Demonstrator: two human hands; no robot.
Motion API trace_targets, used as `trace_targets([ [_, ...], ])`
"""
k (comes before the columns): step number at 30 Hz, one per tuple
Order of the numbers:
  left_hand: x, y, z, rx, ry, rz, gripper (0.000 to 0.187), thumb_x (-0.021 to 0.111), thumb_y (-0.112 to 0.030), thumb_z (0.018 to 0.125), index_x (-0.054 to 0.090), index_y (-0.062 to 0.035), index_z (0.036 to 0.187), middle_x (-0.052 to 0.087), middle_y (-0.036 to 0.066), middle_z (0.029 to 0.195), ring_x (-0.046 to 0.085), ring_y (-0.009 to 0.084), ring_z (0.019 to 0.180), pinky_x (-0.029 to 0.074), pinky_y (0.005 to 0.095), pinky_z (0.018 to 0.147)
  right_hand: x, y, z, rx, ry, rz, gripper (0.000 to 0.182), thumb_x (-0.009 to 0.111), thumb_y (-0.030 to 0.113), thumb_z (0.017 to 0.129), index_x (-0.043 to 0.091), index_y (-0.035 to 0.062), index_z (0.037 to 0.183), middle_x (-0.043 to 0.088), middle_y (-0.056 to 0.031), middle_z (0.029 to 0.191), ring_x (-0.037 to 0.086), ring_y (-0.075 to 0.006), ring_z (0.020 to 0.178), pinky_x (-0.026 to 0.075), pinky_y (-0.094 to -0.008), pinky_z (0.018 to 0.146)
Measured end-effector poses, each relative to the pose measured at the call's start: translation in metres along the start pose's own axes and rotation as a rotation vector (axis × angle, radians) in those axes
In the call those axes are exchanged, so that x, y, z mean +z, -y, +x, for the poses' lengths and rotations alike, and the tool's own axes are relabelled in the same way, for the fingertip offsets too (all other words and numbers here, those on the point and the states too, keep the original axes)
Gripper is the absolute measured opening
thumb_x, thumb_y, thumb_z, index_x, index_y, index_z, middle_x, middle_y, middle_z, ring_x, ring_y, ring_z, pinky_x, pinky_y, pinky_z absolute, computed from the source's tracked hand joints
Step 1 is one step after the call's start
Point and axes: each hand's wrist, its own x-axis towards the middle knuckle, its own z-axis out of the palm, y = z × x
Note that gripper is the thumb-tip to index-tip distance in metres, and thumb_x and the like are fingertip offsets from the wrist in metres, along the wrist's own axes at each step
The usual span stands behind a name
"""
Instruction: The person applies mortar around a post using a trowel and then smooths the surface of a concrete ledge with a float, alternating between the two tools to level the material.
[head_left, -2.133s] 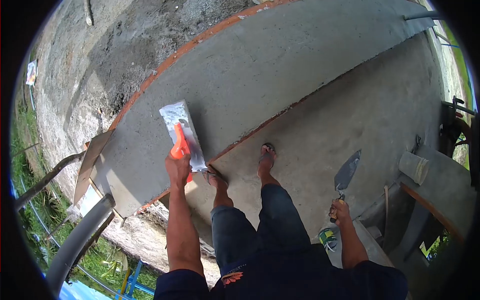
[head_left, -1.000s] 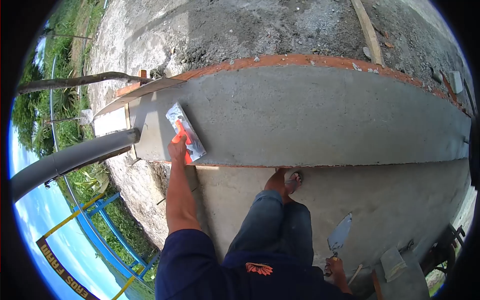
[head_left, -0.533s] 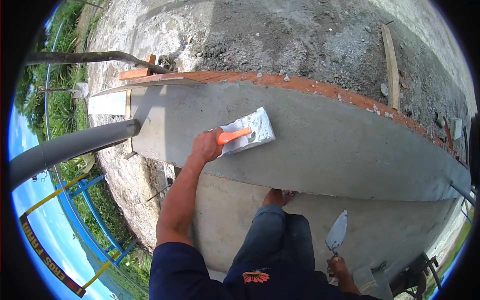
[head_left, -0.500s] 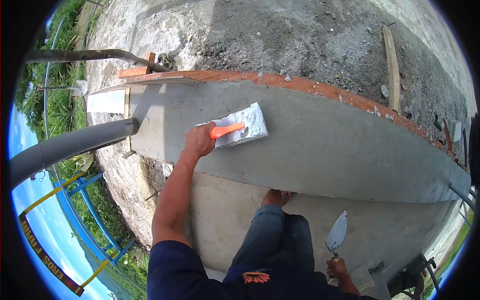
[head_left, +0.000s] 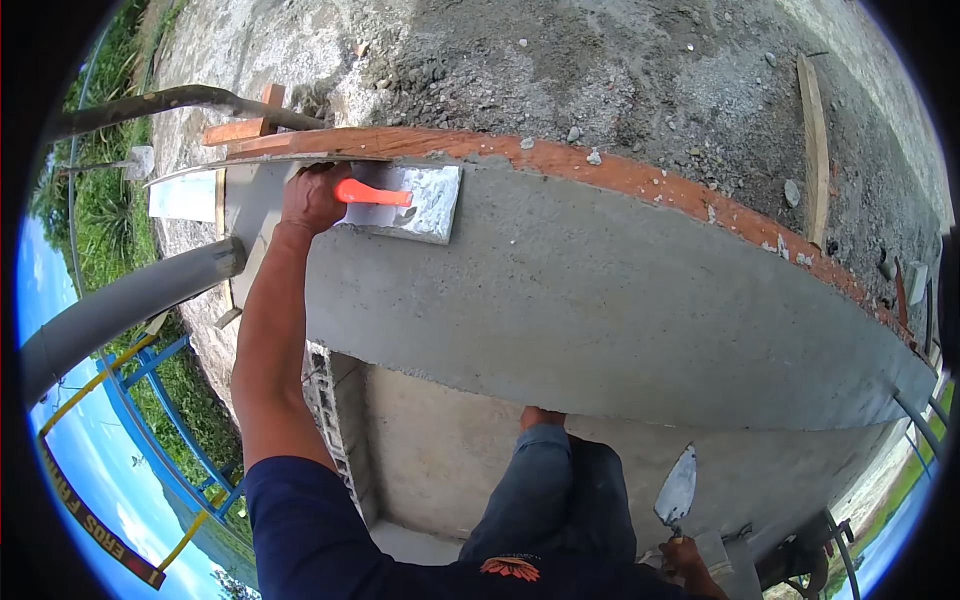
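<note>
My left hand (head_left: 314,198) is wrapped round the orange handle of a float (head_left: 432,204), whose flat plate is smeared with pale mortar. The float lies on the grey cement surface (head_left: 600,290), close to the reddish wooden board (head_left: 560,158) along its far edge. At the lower right, my right hand (head_left: 682,558) grips a pointed trowel (head_left: 677,486), its blade up and held off the cement surface.
A grey pipe (head_left: 150,288) and a dark pole (head_left: 170,100) reach in from the left. A wooden stick (head_left: 815,150) lies on gravel at the upper right. Blue and yellow metal framing (head_left: 150,380) stands at the left.
My left hand and the float have moved left and away from me, up to the wooden board. My right hand with the trowel appears slightly lower in view.
</note>
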Motion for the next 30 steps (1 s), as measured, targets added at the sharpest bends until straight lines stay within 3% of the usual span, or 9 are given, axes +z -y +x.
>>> trace_targets([
  [5,0.0,-0.027,0.009,0.003,0.205,0.008,0.011,0.058,-0.021,0.081,0.061,-0.014,0.089,0.068,0.014,0.084,0.065,0.0384,0.086,0.052,0.0482,0.078,0.017,0.005,0.016,0.054,0.006,0.051,0.018,0.073,0.015,0.075,0.06,0.0022,0.072,0.061,-0.0079,0.061,0.06,-0.0184,0.049,0.048,-0.0334,0.043],
  [8,0.001,-0.057,0.019,0.049,0.291,-0.036,0.013,0.057,-0.022,0.081,0.06,-0.0126,0.09,0.069,0.016,0.084,0.065,0.0394,0.084,0.051,0.0482,0.078,0.027,0.031,-0.002,-0.033,0.008,-0.019,0.014,0.069,0.008,0.08,0.057,0.0056,0.073,0.057,-0.0074,0.059,0.057,-0.0179,0.047,0.045,-0.0348,0.04],
  [11,0.002,-0.11,0.012,0.061,0.312,-0.12,0.013,0.056,-0.022,0.082,0.061,-0.0123,0.09,0.069,0.016,0.083,0.065,0.0395,0.083,0.051,0.049,0.074,0.038,0.026,-0.001,-0.1,0.039,0.137,0.016,0.069,0.008,0.081,0.055,0.0057,0.073,0.056,-0.0073,0.059,0.057,-0.0184,0.046,0.044,-0.0344,0.039],
  [14,0.006,-0.181,-0.003,0.22,0.399,-0.18,0.011,0.059,-0.021,0.079,0.061,-0.0149,0.088,0.069,0.015,0.079,0.066,0.0374,0.077,0.052,0.0482,0.069,0.042,-0.017,0.038,-0.461,0.15,-0.032,0.016,0.068,0.008,0.08,0.055,0.0058,0.072,0.057,-0.0073,0.058,0.058,-0.018,0.047,0.045,-0.034,0.04],
  [17,0.001,-0.244,-0.028,0.265,0.428,-0.249,0.009,0.06,-0.019,0.079,0.06,-0.0146,0.087,0.069,0.011,0.079,0.066,0.0351,0.077,0.051,0.0468,0.067,0.05,0.016,-0.008,-0.223,0.064,0.144,0.015,0.069,0.008,0.077,0.057,0.0037,0.071,0.058,-0.0077,0.055,0.058,-0.0183,0.044,0.048,-0.0324,0.041],
  [19,0.005,-0.274,-0.054,0.425,0.407,-0.235,0.01,0.06,-0.017,0.079,0.059,-0.0142,0.088,0.068,0.011,0.08,0.066,0.034,0.079,0.051,0.0461,0.067,0.049,0.006,-0.004,-0.241,0.051,0.15,0.014,0.069,0.007,0.078,0.057,0.0034,0.073,0.058,-0.0082,0.055,0.058,-0.0186,0.044,0.047,-0.0325,0.04],
  [22,-0.005,-0.291,-0.105,0.331,0.263,-0.393,0.008,0.059,-0.015,0.079,0.058,-0.013,0.088,0.067,0.01,0.081,0.065,0.0341,0.08,0.05,0.0468,0.067,0.048,-0.014,-0.009,-0.267,0.011,0.132,0.014,0.069,0.006,0.078,0.056,0.0029,0.073,0.057,-0.0087,0.055,0.059,-0.0192,0.045,0.048,-0.033,0.04],
  [26,-0.019,-0.219,-0.155,0.132,0.159,-0.337,0.006,0.06,-0.017,0.081,0.056,-0.0138,0.084,0.065,0.009,0.078,0.064,0.0341,0.076,0.049,0.0472,0.064,0.068,-0.043,-0.009,-0.155,-0.027,0.203,0.015,0.069,0.006,0.079,0.055,0.0019,0.074,0.058,-0.0098,0.057,0.059,-0.0201,0.046,0.049,-0.0338,0.041],
  [30,-0.034,-0.099,-0.153,0.038,0.184,-0.097,0.009,0.061,-0.021,0.08,0.057,-0.0148,0.085,0.066,0.009,0.077,0.064,0.0352,0.075,0.049,0.0465,0.063,0.097,-0.067,-0.003,-0.104,-0.015,0.214,0.014,0.069,0.006,0.078,0.055,0.0009,0.077,0.059,-0.0112,0.059,0.06,-0.0215,0.047,0.05,-0.0348,0.041],
])
